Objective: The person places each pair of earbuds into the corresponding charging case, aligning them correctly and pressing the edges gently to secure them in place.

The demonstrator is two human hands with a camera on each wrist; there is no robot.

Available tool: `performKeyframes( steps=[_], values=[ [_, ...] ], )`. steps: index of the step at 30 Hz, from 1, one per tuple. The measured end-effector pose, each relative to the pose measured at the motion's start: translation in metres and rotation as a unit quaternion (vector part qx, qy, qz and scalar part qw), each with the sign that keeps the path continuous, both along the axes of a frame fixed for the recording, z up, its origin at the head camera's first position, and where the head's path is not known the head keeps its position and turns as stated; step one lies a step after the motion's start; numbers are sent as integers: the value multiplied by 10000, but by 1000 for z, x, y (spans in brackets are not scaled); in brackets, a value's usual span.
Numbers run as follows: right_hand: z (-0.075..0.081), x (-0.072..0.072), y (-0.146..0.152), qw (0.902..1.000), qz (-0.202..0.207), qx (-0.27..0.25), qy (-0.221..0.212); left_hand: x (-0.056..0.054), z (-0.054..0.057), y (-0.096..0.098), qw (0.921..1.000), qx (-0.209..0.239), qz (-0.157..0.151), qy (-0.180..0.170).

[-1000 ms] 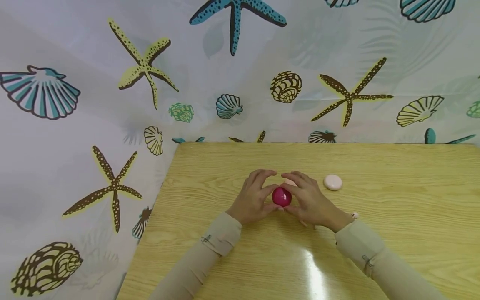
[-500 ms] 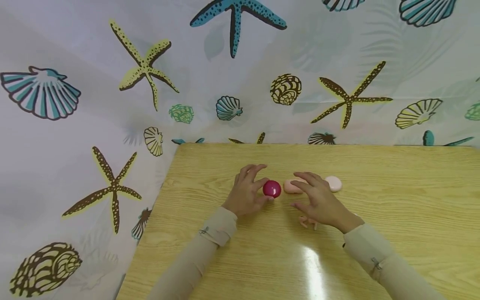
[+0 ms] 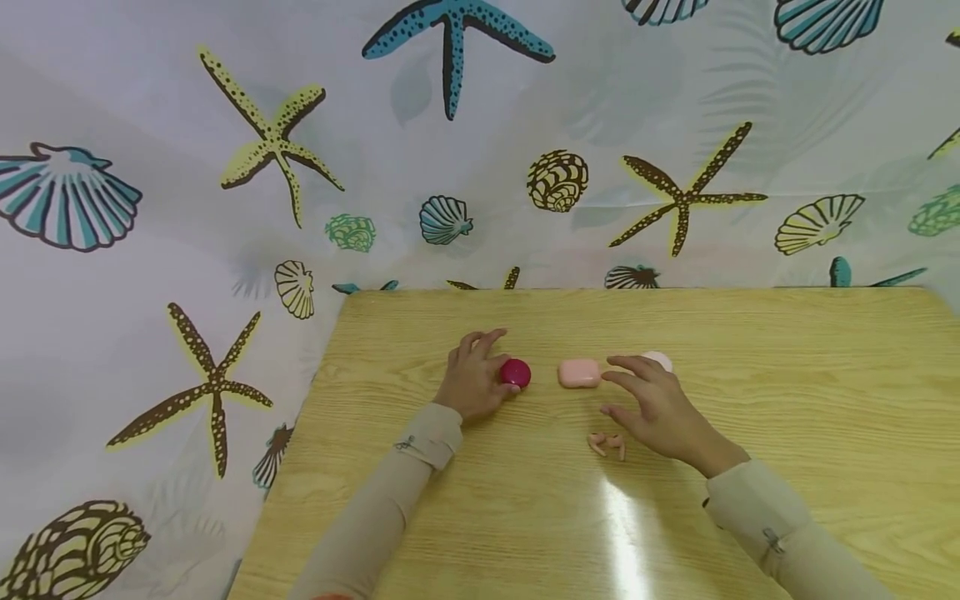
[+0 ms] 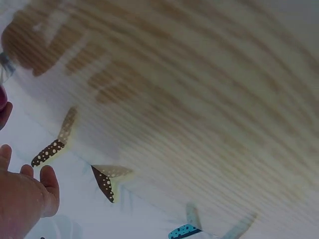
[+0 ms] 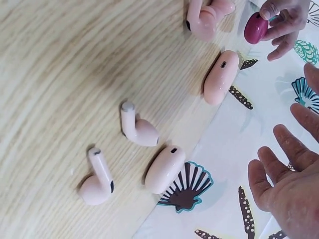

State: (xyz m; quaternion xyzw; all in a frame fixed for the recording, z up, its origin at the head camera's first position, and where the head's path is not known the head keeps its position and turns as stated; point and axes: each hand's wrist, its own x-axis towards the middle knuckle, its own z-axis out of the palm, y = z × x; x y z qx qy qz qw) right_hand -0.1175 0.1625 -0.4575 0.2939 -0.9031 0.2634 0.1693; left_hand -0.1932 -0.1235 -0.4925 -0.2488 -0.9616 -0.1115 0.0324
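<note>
A glossy magenta earbud case (image 3: pixel 515 373) sits at the left of the row on the wooden table. My left hand (image 3: pixel 471 382) pinches it between thumb and forefinger, the other fingers spread away. In the left wrist view only a sliver of that case shows at the edge. To its right lies a peach earbud case (image 3: pixel 579 373). My right hand (image 3: pixel 656 408), holding nothing, hovers beside it with fingers apart. Behind this hand a pale pink earbud case (image 3: pixel 660 360) is partly covered. Two peach earbuds (image 3: pixel 607 442) lie in front of the peach case.
Two pale pink earbuds, one nearer the case (image 5: pixel 139 130) and one farther off (image 5: pixel 99 179), lie on the table (image 5: pixel 60 74) in the right wrist view; my right arm hides them from the head view. A cloth with printed shells and starfish (image 3: pixel 480 150) hangs behind.
Both hands were on the magenta case; the right hand has let go and moved right. My left hand has carried the case left, uncovering the peach case and peach earbuds.
</note>
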Motion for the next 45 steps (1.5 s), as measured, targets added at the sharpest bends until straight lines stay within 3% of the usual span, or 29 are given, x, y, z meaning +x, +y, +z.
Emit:
performKeyframes(
  steps=[8, 21, 29, 33, 39, 42, 45],
  values=[
    [-1, 2, 4, 9999, -31, -140, 73, -3, -5, -3, 9988, -25, 85, -479],
    [-4, 1, 9, 9992, 35, -293, 258, -2, -5, -2, 9984, -191, -11, -537],
    [-5, 2, 10, 9992, 29, -340, 190, -2, 4, 1, 9961, -435, 27, -769],
    [-7, 2, 10, 9992, 46, -345, 206, -1, 17, 18, 9967, -252, -72, -770],
    [-7, 2, 12, 9990, 21, -375, 248, 6, 38, 66, 9972, 105, -11, -740],
    [-8, 3, 12, 9990, 6, -406, 183, 10, 38, 88, 9958, 318, 166, -838],
    [-9, 5, 11, 9990, 22, -421, 124, 11, 30, 103, 9943, 373, 367, -931]
  ],
)
